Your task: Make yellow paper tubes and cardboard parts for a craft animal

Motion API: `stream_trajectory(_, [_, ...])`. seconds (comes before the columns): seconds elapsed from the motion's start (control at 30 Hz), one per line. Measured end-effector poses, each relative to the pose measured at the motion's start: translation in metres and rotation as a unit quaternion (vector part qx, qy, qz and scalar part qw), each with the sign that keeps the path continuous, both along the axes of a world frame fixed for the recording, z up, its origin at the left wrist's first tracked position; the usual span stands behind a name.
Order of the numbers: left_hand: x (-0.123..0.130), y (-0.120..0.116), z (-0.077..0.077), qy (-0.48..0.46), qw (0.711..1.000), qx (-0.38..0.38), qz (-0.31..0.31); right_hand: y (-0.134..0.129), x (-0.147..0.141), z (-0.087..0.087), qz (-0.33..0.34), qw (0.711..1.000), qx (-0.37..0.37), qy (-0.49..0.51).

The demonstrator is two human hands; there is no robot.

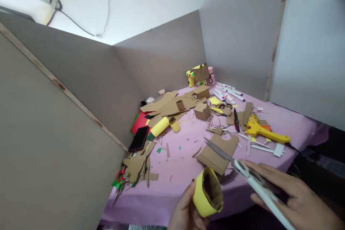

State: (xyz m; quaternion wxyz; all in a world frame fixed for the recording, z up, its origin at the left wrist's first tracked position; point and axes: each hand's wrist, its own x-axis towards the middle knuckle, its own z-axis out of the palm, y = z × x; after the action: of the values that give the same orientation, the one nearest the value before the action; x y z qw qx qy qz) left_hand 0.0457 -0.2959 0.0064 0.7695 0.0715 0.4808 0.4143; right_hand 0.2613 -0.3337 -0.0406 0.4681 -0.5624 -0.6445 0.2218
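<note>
Yellow paper wrapping a cardboard tube (208,196), open end facing up and showing a brown inside. Being gripped from below and from the side by the left hand (185,210), thumb pressing against the yellow wall, low in the view just above the near edge of the purple table (167,187). Being held tilted, mouth leaning toward the right hand.

Right hand (293,201) closing around the white handles of a pair of scissors (242,169), fingers lying along the top of them. Grey blades pointing up and away from that hand, tips hovering over a flat brown cardboard cutout (219,151) just beyond the tube. Blades appearing close together, passing just above the tube without clearly touching it; contact hard to tell.

Lying farther out from the right hand: a yellow glue gun (262,131), a red marker (236,119) just beside it, and white markers (229,93) well beyond. Sitting ahead of the left hand: a small cardboard box (202,110), a yellow roll (161,125) and a dark phone (139,138), with scraps of cardboard (137,167) scattered to that hand's outer side.
</note>
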Motion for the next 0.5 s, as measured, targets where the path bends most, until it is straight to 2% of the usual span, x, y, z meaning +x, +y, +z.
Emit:
stream_trajectory(0.03, [-0.001, 0.000, -0.001, 0.003, 1.000, -0.001, -0.031, 0.003, 0.001, 0.006, -0.008, 1.000, -0.004, 0.016])
stream_trajectory(0.1, [-0.002, -0.001, -0.006, 0.008, 0.996, 0.000, -0.088, 0.010, -0.001, 0.020, 0.016, 0.999, -0.016, 0.040])
stream_trajectory(0.2, [0.002, -0.004, -0.020, 0.014, 0.990, 0.010, -0.142, 0.016, -0.011, 0.041, 0.115, 0.992, -0.031, 0.041])
stream_trajectory(0.33, [0.011, -0.010, -0.039, 0.012, 0.992, 0.082, -0.097, 0.021, -0.025, 0.055, 0.243, 0.969, 0.009, -0.032])
stream_trajectory(0.43, [0.010, -0.012, -0.046, 0.014, 0.991, 0.114, -0.063, 0.022, -0.029, 0.052, 0.274, 0.960, 0.028, -0.055])
stream_trajectory(0.5, [0.006, -0.011, -0.047, 0.012, 0.991, 0.115, -0.067, 0.022, -0.030, 0.047, 0.273, 0.962, 0.009, -0.018])
